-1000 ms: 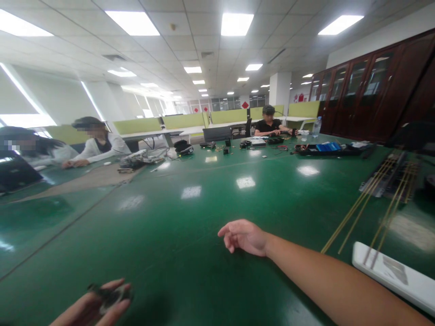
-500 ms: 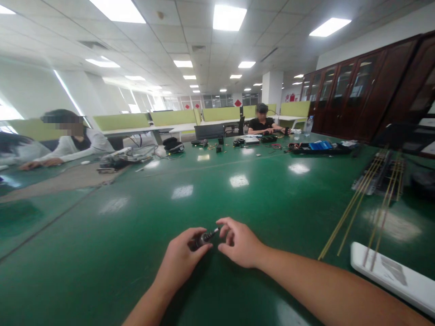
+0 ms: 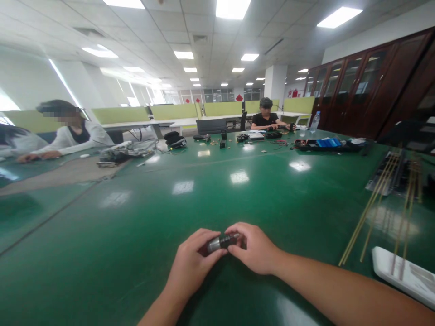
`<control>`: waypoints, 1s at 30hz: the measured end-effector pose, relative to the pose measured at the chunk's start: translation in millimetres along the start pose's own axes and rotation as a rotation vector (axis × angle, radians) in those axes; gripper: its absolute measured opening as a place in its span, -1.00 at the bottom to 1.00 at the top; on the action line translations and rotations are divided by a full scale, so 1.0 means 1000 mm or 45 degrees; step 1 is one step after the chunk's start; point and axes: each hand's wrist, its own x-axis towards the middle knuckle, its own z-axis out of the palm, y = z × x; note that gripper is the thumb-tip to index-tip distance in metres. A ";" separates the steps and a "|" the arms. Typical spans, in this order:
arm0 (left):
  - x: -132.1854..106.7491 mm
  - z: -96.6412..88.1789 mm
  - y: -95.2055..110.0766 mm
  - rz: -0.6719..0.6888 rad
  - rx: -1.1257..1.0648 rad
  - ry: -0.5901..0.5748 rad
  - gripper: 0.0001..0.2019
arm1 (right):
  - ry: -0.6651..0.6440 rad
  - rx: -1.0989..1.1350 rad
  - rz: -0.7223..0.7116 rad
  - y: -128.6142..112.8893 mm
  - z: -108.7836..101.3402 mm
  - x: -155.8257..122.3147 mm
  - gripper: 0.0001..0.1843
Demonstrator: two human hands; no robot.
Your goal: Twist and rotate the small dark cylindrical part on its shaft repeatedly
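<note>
A small silver-and-black cylinder (image 3: 220, 243) with a ribbed dark section is held just above the green table (image 3: 142, 253). What kind of tool it is I cannot make out. My left hand (image 3: 192, 260) grips its silver end between thumb and fingers. The thumb and fingers of my right hand (image 3: 254, 251) close around the dark, narrower end, hiding the tip.
Thin brass-coloured rods (image 3: 372, 206) lie at the right, near a white tray-like piece (image 3: 404, 274). Farther back are a black tray with blue packets (image 3: 328, 142), a water bottle (image 3: 315, 122) and electronic parts (image 3: 120, 153). Co-workers sit at the far side and left.
My right hand has closed onto the cylinder's narrow end, which was sticking out free before. The cylinder has swung more level, and both hands appear slightly farther right in view.
</note>
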 end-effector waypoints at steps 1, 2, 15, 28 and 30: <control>0.000 0.000 0.000 -0.007 -0.010 0.004 -0.78 | 0.002 0.020 0.005 0.000 0.000 0.000 -0.66; 0.000 0.000 0.001 -0.012 -0.022 0.011 -0.79 | 0.007 0.040 0.007 -0.001 0.000 0.000 -0.65; -0.001 0.003 -0.006 -0.051 -0.084 -0.041 -0.74 | 0.051 -0.026 -0.048 -0.006 0.000 0.000 -0.74; -0.001 0.005 -0.005 -0.043 -0.098 -0.043 -0.73 | 0.007 -0.082 -0.038 -0.008 -0.002 -0.002 -0.85; -0.001 0.005 -0.005 -0.033 -0.099 -0.040 -0.72 | 0.006 -0.081 -0.034 -0.009 -0.002 -0.001 -0.86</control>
